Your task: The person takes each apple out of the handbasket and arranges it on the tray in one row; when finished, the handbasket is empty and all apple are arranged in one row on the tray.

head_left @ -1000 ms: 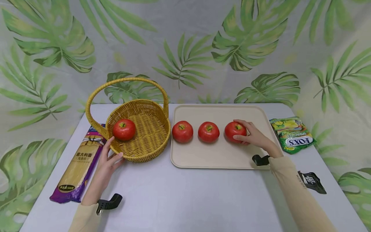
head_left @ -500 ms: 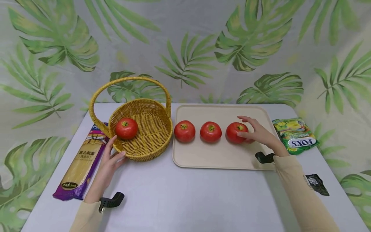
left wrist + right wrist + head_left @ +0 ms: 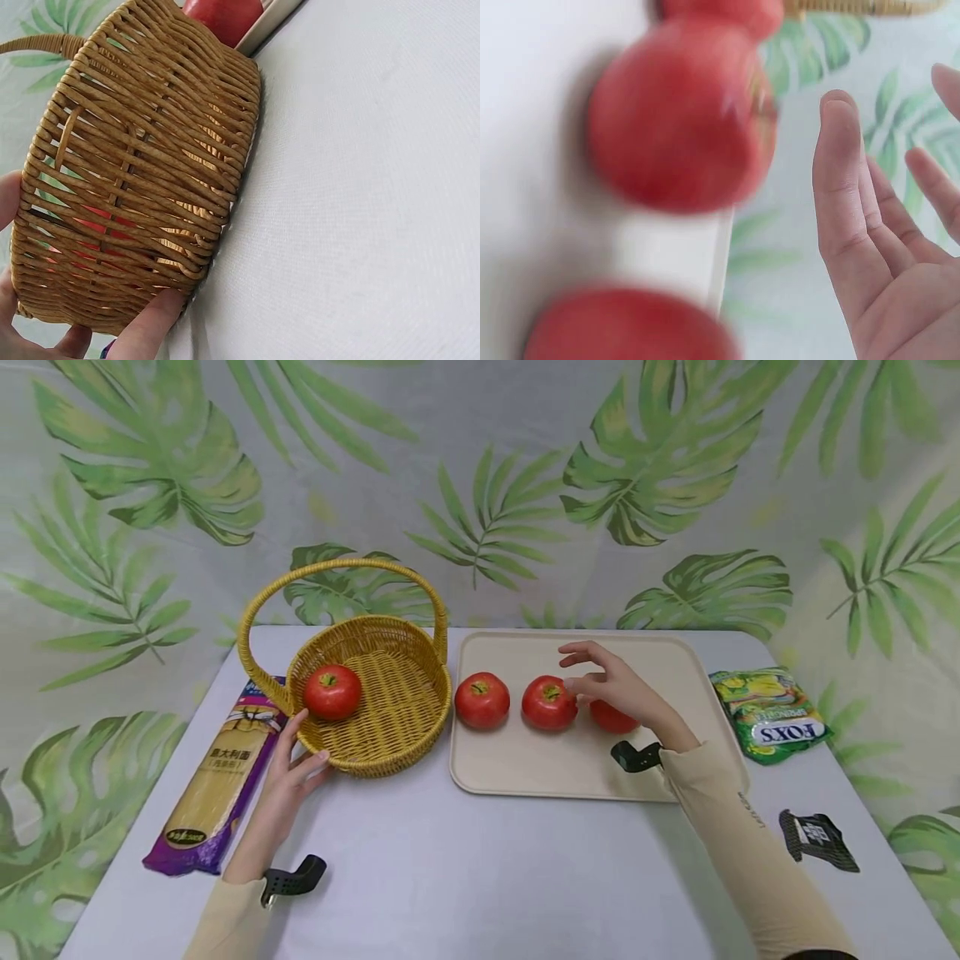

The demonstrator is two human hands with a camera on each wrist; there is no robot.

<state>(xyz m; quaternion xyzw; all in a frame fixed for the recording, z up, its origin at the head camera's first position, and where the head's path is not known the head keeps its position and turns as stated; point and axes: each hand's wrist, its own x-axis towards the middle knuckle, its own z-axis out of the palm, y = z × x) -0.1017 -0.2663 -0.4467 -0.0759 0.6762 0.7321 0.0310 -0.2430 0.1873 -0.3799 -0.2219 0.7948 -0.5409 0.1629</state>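
Observation:
My left hand holds the near left side of a yellow wicker basket, its fingers at the rim and thumb low on the woven wall. One red apple lies inside the basket, at the left. On a beige tray sit a left apple, a middle apple and a right apple, the last partly hidden by my right hand. That hand hovers over the tray with fingers spread and nothing in them. In the right wrist view its fingers stand apart from a blurred apple.
A purple spaghetti packet lies left of the basket, partly under its edge. Right of the tray lies a green FOX'S bag. A small black packet sits near the table's right edge. A leaf-patterned cloth hangs behind.
My right hand has let go of the right apple, lifted and moved left toward the middle apple. My left hand stays on the basket. The whole head view has shifted slightly.

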